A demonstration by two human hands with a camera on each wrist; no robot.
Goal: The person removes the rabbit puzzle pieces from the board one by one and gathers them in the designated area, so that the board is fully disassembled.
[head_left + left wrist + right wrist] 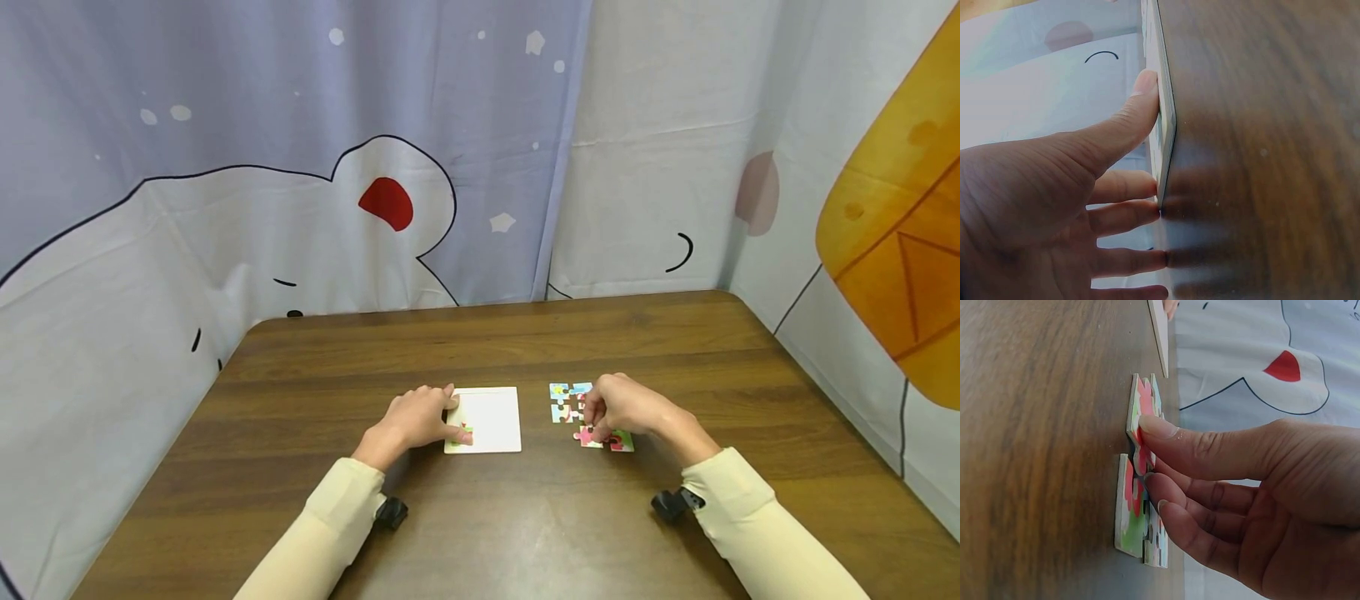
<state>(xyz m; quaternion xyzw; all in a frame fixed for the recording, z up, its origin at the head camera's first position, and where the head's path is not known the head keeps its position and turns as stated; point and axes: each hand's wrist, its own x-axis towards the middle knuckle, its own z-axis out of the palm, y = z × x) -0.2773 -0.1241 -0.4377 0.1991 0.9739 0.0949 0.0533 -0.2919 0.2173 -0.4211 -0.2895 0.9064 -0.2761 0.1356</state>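
My left hand (416, 419) rests at the left edge of a square white puzzle board (497, 421), its thumb pressing on the board's near-left corner. Under that thumb shows a small green-and-red puzzle piece (459, 438). In the left wrist view, the other fingers (1125, 261) stretch fairly straight to the board's edge and the table. My right hand (626, 406) pinches a pink puzzle piece (588, 437) between thumb and fingertips, low over the table. Beside it lies a green-and-red corner piece (621, 442). Behind are several blue-and-white pieces (560, 412), partly hidden by the fingers.
A brown wooden table (300, 467) carries the board and pieces, the board left of the pieces. Patterned curtains (480, 167) hang behind the table's far edge and along its right side. Each wrist wears a small black camera (392, 512).
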